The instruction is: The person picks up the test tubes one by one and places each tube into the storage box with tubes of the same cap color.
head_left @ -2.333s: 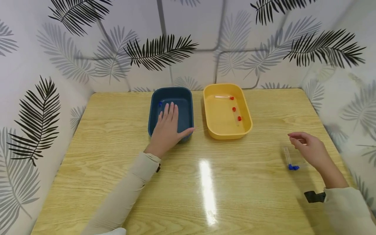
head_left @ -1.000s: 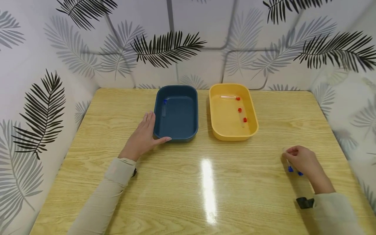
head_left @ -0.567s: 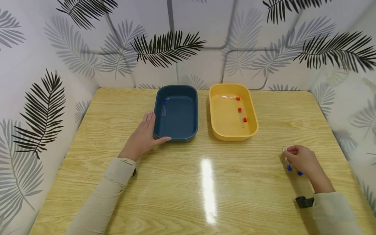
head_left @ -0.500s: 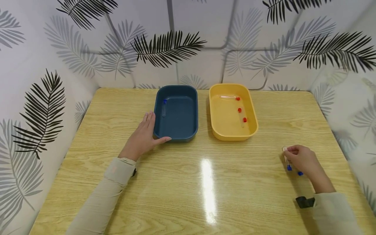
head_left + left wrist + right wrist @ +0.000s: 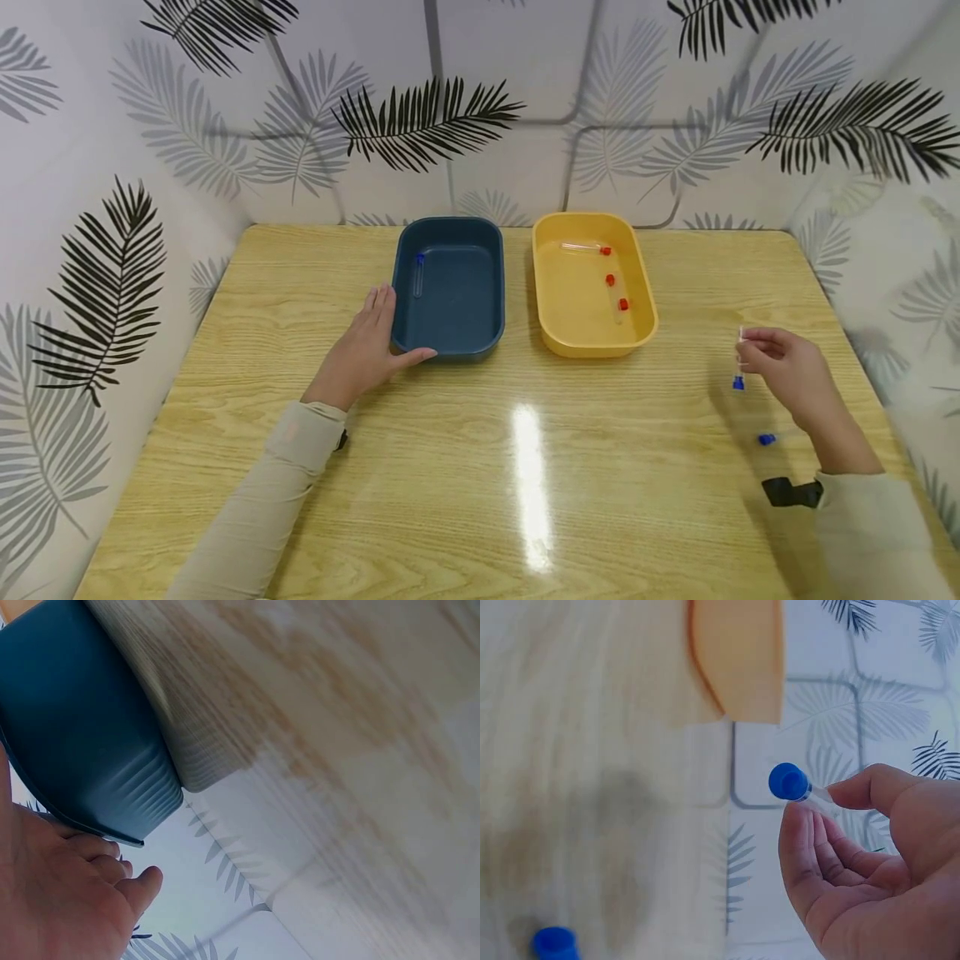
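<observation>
My right hand pinches a clear test tube with a blue cap between thumb and fingers, raised over the right side of the table; the cap points down. In the right wrist view the held tube's blue cap faces the camera. A second blue-capped tube lies on the table below that hand. My left hand rests against the near left corner of the dark blue bin, fingers straight along its side and thumb at the front rim. Inside that bin lies one blue-capped tube.
Right of the blue bin stands a yellow bin holding several red-capped tubes. Both bins sit near the back edge of the wooden table. A leaf-patterned cloth rises behind and at the sides.
My left hand has moved from over the blue bin to its left side. My right hand has taken hold of a blue-capped tube and lifted it off the table.
</observation>
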Available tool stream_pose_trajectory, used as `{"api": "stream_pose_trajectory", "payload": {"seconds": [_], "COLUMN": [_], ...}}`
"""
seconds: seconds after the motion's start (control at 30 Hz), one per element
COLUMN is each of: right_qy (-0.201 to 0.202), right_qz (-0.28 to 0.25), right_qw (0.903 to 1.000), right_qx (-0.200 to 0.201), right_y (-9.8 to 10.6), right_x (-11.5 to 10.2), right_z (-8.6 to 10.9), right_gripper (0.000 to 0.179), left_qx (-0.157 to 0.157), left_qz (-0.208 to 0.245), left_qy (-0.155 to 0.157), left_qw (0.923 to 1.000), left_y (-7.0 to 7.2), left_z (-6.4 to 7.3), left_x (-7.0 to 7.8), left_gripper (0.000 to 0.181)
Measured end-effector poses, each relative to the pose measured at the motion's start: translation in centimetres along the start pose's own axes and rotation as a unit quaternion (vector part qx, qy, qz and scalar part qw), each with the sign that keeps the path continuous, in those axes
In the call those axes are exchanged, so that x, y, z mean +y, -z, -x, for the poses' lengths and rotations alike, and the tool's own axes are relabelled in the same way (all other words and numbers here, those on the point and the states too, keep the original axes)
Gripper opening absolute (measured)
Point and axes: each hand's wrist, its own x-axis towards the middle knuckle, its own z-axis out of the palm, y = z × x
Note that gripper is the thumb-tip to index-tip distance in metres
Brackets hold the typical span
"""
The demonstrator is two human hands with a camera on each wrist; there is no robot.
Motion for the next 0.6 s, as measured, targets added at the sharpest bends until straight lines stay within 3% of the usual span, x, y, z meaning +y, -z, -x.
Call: {"api": "stream_pose_trajectory", "payload": {"seconds": [0.2, 0.6], "right_qy": [0.027, 0.054], "right_qz": [-0.056, -0.099], "right_qw": [0.9981, 0.9936], "right_qx": [0.009, -0.008], "right_y": [-0.5, -2.7], "right_x": [-2.1, -6.3], "right_z": [-0.8, -2.6], "right_gripper": [0.046, 0.046], "left_qx": [0.001, 0.004], "left_qz": [0.003, 0.008], "left_qy": [0.004, -0.001], "left_qw": [1.0000, 1.0000], "left_y": [-0.1, -0.2], "left_z": [0.0, -0.1], "left_x": [-0.1, -0.1], "left_gripper": [0.114, 0.114]}}
